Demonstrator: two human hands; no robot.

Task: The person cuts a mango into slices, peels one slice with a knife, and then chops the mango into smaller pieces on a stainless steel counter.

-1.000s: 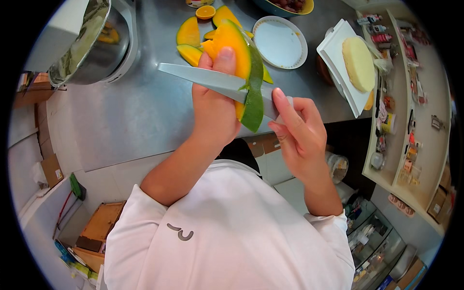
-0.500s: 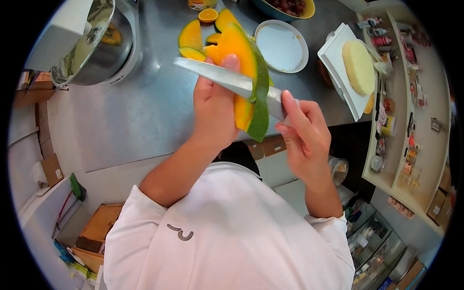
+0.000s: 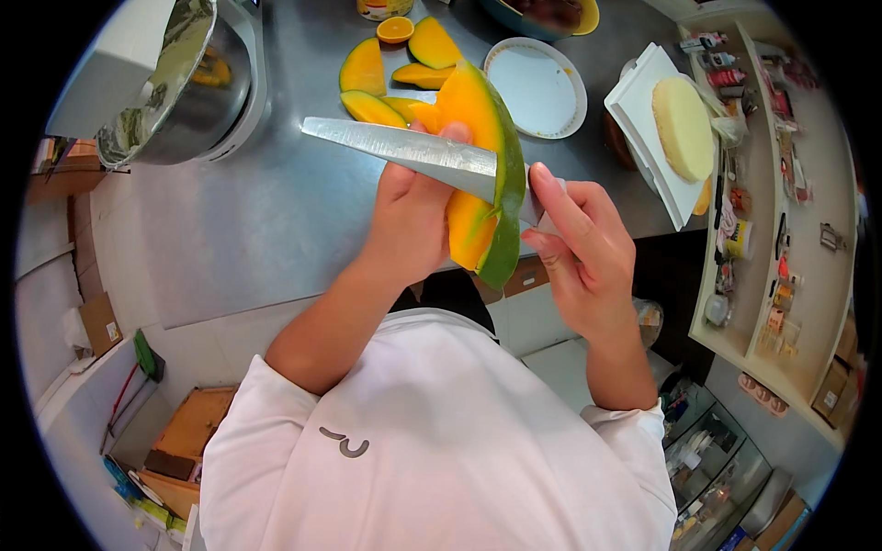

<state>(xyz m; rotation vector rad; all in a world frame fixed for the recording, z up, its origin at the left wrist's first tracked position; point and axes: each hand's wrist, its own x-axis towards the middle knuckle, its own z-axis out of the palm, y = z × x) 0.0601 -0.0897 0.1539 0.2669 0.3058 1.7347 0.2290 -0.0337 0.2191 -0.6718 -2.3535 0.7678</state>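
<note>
My left hand (image 3: 404, 225) is closed around a large mango piece (image 3: 469, 106), orange flesh facing left and green peel on its right side. A partly loosened strip of green peel (image 3: 503, 248) hangs along its lower right edge. In my right hand (image 3: 593, 248) is a knife (image 3: 404, 147), gripped near its handle end. The wide steel blade passes between peel and flesh, its tip pointing left beyond my left thumb. Several cut mango pieces (image 3: 361, 69) lie on the steel table (image 3: 248, 239) just past my hands.
Half an orange (image 3: 395, 29) lies behind the mango pieces. A white plate (image 3: 536, 87) is at their right, with a bowl of dark fruit (image 3: 588, 18) beyond. A round pale cake (image 3: 682, 129) sits on a white board. At left stands a mixer bowl (image 3: 230, 78); shelves (image 3: 818, 211) line the right.
The knife has slid toward the left and up, more of its blade showing on the flesh side. The mango has shifted slightly right and down, uncovering pieces behind it.
</note>
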